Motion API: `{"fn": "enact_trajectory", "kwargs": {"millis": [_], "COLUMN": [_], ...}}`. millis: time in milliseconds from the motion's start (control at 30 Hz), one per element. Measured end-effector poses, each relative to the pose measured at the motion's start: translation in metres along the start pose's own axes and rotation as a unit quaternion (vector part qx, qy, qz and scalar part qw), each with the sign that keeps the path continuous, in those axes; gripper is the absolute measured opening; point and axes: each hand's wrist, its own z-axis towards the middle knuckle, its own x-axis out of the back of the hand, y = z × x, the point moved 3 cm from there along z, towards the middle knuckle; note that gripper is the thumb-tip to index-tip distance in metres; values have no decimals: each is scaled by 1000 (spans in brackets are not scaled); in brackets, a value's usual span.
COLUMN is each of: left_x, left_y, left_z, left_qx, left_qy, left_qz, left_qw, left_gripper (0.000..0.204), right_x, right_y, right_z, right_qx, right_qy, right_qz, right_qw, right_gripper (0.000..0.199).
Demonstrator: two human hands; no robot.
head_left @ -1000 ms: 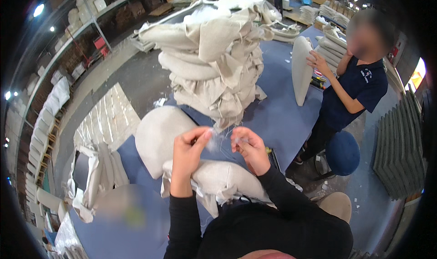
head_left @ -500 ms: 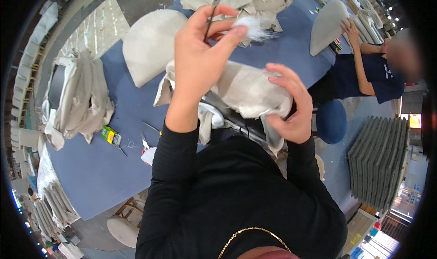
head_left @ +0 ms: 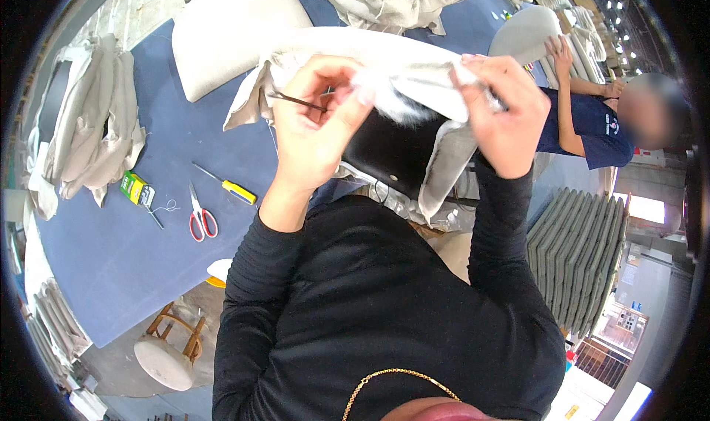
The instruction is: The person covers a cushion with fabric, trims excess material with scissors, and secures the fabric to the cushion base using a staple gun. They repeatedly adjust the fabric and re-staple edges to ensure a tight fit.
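Note:
My left hand [head_left: 314, 121] is closed, pinching a tuft of white fluffy stuffing [head_left: 403, 106] between thumb and fingers. A thin dark rod [head_left: 299, 101] is tucked in the same hand; its full shape is hidden. In front of me lies a beige fabric cover [head_left: 347, 42], its near edge folded back over a black panel [head_left: 392, 151]. My right hand [head_left: 510, 114] grips that cover's edge on the right side, thumb below and fingers above. The tuft, blurred by motion, hangs at the cover's raised edge. A loose flap [head_left: 447, 166] of the cover droops below my right hand.
Red-handled scissors [head_left: 201, 221], a yellow-handled screwdriver [head_left: 237, 192] and a small yellow-green box [head_left: 137, 189] lie on the blue table [head_left: 96, 265]. Beige covers [head_left: 92, 121] are piled at left. A rounded beige panel [head_left: 237, 32] lies beyond. Right: a co-worker [head_left: 584, 129] and stacked grey pads [head_left: 577, 258].
My left hand has come down with the stuffing to the cover's edge. My right hand has moved up and right, raising the edge and baring the black panel. Scissors and screwdriver now show fully.

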Motion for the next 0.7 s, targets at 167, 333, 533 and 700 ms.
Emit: {"fn": "enact_trajectory", "kwargs": {"millis": [167,333,533,700], "left_x": [-9,-34,-29,-14], "left_y": [0,-5,1,-7], "left_z": [6,17,17,6], "left_qx": [-51,-18,-91,-78], "left_qy": [-157,-77,-48,-103], "left_qz": [176,338,315,294], "left_qw": [971,938,944,947], "left_gripper": [24,26,22,13], "right_x": [-8,-20,-22,-27], "right_y": [7,3,15,25], "right_z": [9,15,16,18], "right_qx": [-97,-54,-37,-73], "right_qy": [-10,-25,-52,-26], "right_qz": [136,201,159,202], "right_qw": [986,978,985,976], "right_gripper": [7,15,21,18]}}
